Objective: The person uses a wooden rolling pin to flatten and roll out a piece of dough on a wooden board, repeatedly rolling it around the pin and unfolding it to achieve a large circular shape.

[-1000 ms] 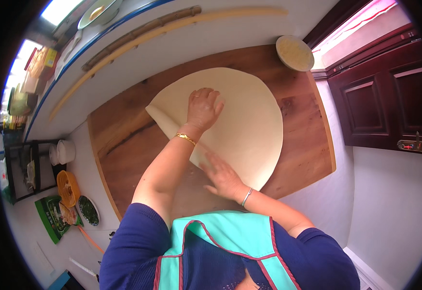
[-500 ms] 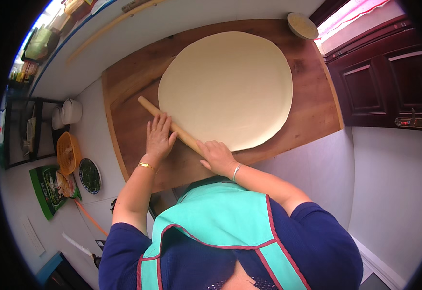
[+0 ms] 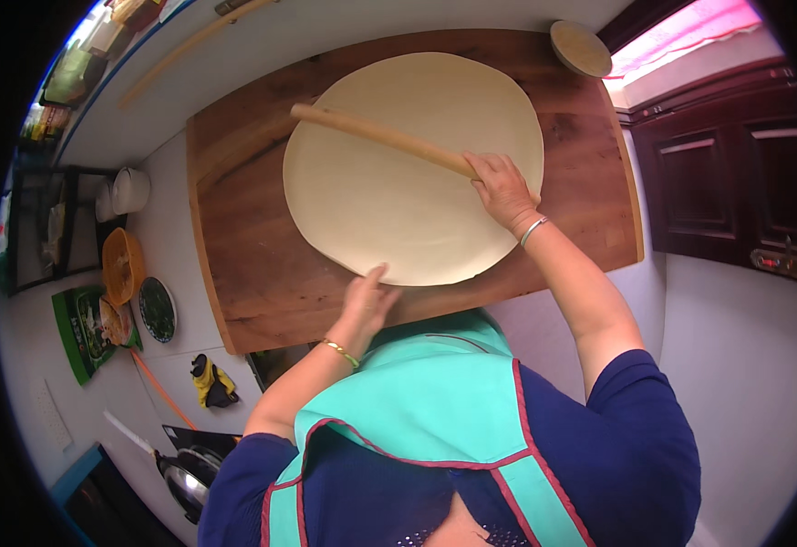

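A large, thin round sheet of dough [image 3: 398, 214] lies on the wooden board [image 3: 243, 228]. My right hand [image 3: 505, 190] is closed around the right end of a long wooden rolling pin [image 3: 389, 137], which slants over the upper part of the dough, its other end near the dough's far left edge. At the near edge of the sheet is my left hand [image 3: 367, 305], its thumb reaching onto the dough and its fingers apart from the thumb, slightly blurred. I cannot tell whether the pin touches the dough.
A bowl [image 3: 581, 48] stands at the board's far right corner. On the left are an orange basket [image 3: 123, 266], a plate of dark greens [image 3: 157, 310], a green package [image 3: 81, 337] and white bowls [image 3: 130, 191]. A dark red door [image 3: 727, 173] is at right.
The rolling pin has moved from the dough's lower left edge up across the sheet, carried by my right hand. My left hand has left the pin and come down to the near edge.
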### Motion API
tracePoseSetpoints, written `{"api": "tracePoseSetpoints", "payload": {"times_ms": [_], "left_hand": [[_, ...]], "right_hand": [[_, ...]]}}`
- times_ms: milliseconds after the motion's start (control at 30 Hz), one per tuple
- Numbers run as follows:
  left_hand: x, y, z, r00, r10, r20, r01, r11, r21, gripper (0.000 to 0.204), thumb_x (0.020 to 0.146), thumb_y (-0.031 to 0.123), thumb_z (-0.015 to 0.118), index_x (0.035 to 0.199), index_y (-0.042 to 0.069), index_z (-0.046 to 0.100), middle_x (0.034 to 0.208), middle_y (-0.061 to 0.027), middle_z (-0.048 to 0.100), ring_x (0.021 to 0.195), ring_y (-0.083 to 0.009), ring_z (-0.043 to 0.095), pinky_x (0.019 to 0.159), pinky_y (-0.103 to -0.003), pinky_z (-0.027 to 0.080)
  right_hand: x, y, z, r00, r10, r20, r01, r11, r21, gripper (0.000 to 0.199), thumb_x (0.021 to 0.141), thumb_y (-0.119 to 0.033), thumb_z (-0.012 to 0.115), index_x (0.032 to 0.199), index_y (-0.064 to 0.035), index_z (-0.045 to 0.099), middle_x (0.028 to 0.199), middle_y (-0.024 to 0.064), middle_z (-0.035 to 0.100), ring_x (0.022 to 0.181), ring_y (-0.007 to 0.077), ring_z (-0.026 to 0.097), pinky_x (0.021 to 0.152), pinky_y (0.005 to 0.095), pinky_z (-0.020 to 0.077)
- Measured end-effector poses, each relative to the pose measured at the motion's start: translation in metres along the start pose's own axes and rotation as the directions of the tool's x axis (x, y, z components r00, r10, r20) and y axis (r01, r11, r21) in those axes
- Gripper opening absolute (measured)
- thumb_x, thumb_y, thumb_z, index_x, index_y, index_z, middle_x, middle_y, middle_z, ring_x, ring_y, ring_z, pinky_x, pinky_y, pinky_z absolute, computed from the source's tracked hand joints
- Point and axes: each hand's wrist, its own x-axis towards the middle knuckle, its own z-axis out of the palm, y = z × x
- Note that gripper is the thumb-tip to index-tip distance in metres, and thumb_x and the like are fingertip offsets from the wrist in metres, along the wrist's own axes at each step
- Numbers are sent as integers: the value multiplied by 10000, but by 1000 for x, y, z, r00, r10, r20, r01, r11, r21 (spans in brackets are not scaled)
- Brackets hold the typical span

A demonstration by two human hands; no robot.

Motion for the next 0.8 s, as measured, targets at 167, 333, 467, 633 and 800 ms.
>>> {"api": "tracePoseSetpoints", "payload": {"times_ms": [167, 333, 467, 633, 800], "left_hand": [[-10, -22, 78, 918, -111, 381, 130, 991, -24, 428, 952, 285, 578, 1277, 25, 477, 1214, -113, 534, 1193, -292, 516, 963, -463, 491], [28, 39, 123, 918, 333, 215, -341, 940, 0, 417, 951, 263, 576, 1288, 36, 483, 1242, -133, 561, 1176, -263, 536, 1009, -462, 430], [84, 101, 140, 391, 823, 413, -798, 79, 597, 478, 975, 333, 475, 1338, 21, 459, 1338, -168, 530, 1236, -331, 499, 1017, -517, 380], [116, 113, 134, 328, 644, 691, -439, -543, 715, 514, 940, 294, 469, 1392, 53, 422, 1417, -188, 454, 1313, -380, 415, 1061, -555, 321], [75, 59, 98, 444, 605, 661, -430, -503, 750, 577, 888, 292, 519, 1400, 54, 402, 1439, -183, 433, 1337, -384, 388, 1067, -561, 318]], "right_hand": [[7, 32, 1, 960, -184, 213, 160, 979, 129, 407, 817, -37, 594, 1215, -118, 602, 1076, 104, 621, 1044, 296, 551, 914, 394, 463], [27, 62, -22, 792, -222, 568, -84, 883, 462, 297, 866, -107, 576, 1151, -81, 657, 1121, 112, 634, 1027, 304, 582, 897, 388, 474], [50, 86, -36, 797, 277, 536, -565, 656, 500, 306, 925, -236, 520, 1137, -56, 649, 1126, 154, 641, 1019, 340, 597, 912, 413, 458], [55, 40, 11, 997, -19, -76, 26, 995, 99, 380, 924, -283, 466, 1191, -51, 605, 1244, 148, 595, 1186, 329, 515, 1024, 415, 390], [37, -17, 65, 987, -163, -1, 162, 978, -131, 458, 932, -302, 462, 1311, -51, 518, 1361, 145, 516, 1266, 324, 466, 1080, 466, 328]]}}
